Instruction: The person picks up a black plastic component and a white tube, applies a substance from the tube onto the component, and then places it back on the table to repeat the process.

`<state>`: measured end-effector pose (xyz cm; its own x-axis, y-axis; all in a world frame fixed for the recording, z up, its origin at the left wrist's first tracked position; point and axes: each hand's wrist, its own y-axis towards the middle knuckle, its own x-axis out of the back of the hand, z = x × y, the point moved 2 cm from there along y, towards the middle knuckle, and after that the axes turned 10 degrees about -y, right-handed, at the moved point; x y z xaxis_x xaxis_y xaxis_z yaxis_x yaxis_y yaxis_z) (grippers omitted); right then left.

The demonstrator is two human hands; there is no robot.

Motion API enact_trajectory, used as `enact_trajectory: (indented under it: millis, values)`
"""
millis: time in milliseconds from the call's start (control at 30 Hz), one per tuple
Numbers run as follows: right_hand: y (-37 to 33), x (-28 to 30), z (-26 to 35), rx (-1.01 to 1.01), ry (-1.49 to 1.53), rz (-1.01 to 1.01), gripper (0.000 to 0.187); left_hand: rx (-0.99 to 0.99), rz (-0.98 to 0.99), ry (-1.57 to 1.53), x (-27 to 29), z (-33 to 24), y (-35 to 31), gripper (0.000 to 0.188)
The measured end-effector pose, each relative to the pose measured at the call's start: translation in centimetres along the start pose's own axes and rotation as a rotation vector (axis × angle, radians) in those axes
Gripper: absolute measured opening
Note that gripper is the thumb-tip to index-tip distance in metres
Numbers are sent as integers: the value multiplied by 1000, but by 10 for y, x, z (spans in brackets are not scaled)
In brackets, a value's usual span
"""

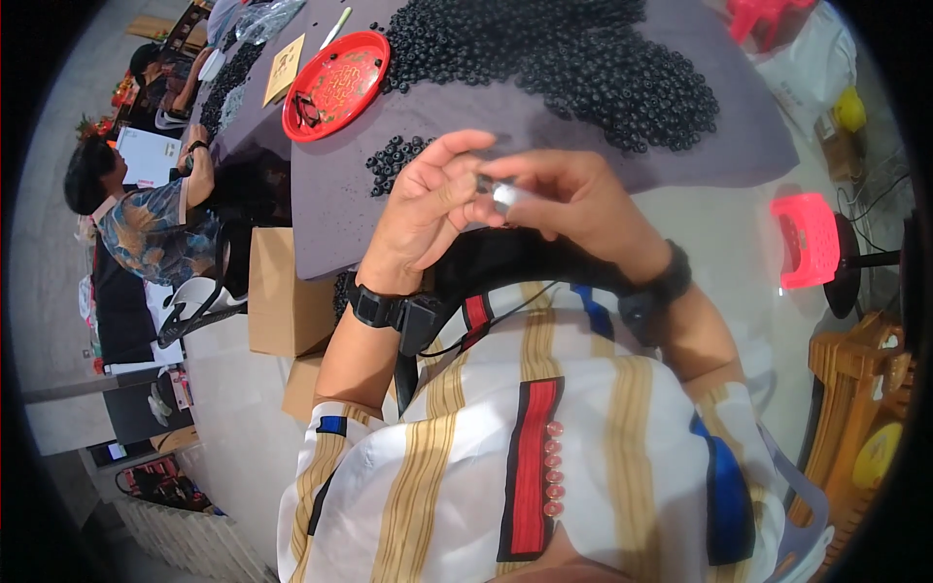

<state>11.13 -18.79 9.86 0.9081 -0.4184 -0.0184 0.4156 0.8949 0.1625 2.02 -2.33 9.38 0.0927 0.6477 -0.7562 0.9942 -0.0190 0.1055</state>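
Observation:
My left hand [428,209] and my right hand [583,199] meet above the near edge of the table. Thumb and fingers of the left pinch a small dark piece [483,183], mostly hidden. Between the fingers of my right hand is a small whitish, shiny object [505,197], blurred and touching or very near the dark piece; its kind I cannot make out. Just beyond the left hand lies a small group of round black bead-like parts [389,160] with holes. A far larger heap of the same black parts [622,83] spreads over the back of the table.
A red round tray [369,73] with a few small items stands at the table's [330,194] far left, near a yellowish card [284,70]. Cardboard boxes [277,291] stand below the left edge. A pink stool [807,240] is at right. Another person [146,219] sits at left.

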Motion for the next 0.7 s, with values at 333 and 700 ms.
enact_trajectory:
  millis: [333,700]
  values:
    - [2,8,-5,-50,26,23,29,17,-39,-40,1,9,8,43]
    - [-4,10,-1,-49,-12,34,34,70,32,-107,3,11,8,42]
